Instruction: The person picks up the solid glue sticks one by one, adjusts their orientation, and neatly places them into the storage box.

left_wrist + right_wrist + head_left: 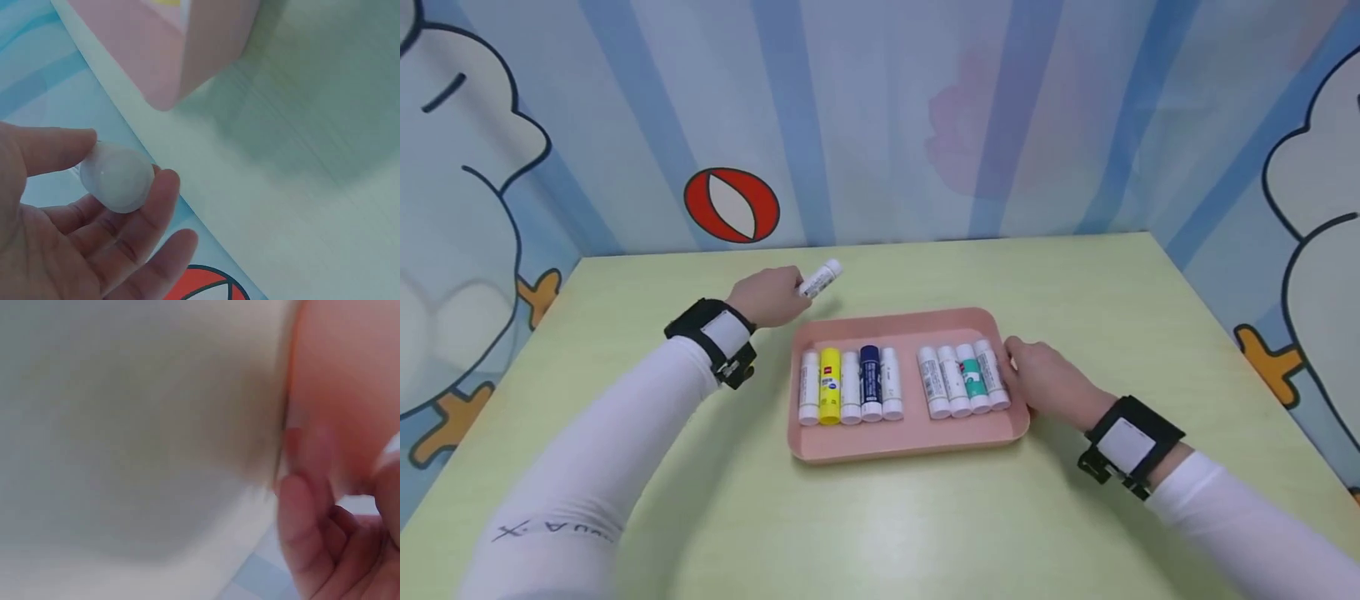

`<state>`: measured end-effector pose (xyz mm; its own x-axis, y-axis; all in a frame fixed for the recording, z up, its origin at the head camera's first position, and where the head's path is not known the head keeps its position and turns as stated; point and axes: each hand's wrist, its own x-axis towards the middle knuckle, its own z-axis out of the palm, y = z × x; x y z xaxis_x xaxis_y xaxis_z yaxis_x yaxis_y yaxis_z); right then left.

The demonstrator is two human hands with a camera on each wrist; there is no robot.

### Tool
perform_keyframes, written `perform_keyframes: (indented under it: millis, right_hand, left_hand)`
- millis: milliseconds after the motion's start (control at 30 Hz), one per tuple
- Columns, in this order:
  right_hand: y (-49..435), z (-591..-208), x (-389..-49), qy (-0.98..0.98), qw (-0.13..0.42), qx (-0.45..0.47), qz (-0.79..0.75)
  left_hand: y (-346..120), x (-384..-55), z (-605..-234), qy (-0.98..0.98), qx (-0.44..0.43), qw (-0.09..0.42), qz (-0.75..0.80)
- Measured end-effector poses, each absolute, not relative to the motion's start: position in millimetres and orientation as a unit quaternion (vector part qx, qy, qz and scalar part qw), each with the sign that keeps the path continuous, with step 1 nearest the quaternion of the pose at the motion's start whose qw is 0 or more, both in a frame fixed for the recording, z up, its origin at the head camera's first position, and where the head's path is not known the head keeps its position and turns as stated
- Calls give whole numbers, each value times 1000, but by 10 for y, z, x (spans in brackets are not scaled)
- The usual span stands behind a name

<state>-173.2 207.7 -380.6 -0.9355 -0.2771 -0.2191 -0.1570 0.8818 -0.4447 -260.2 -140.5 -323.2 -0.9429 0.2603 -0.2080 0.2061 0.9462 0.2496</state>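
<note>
My left hand (771,297) holds a white glue stick (820,279) above the table, behind the tray's back left corner. In the left wrist view, the thumb and curled fingers pinch the glue stick (117,178), one round end facing the camera. At the right side of the pink tray (913,329), my right hand (1051,379) grips the wall, fingers outside it; the right wrist view is blurred there. Inside lie two rows of glue sticks: the left row has white ones, a yellow one (830,387) and a dark blue one (870,383); the right row includes a green-and-white one (973,379).
The tray stands on a pale yellow-green table (880,525). Behind the table rises a blue striped backdrop (880,125) with a red-and-white ball drawing (732,205). Cartoon figures are printed on the side panels.
</note>
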Motion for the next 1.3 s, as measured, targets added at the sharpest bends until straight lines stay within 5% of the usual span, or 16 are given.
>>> perform_keyframes:
  millis: [100, 300, 733, 1300]
  right_hand:
    - [2098, -3698, -1766, 968, 120, -114, -190]
    - [2035, -3406, -1869, 971, -25, -162, -173]
    - [1597, -3201, -1788, 926, -54, -331, -175]
    - [1392, -3297, -1781, 856, -131, -471, -169]
  left_hand:
    - [-1390, -2491, -3222, 976, 123, 122, 128]
    - [-1315, -2319, -3248, 973, 151, 118, 129]
    - [-948, -1915, -3211, 950, 307, 30, 50]
    - [-851, -1723, -3266, 920, 387, -58, 20]
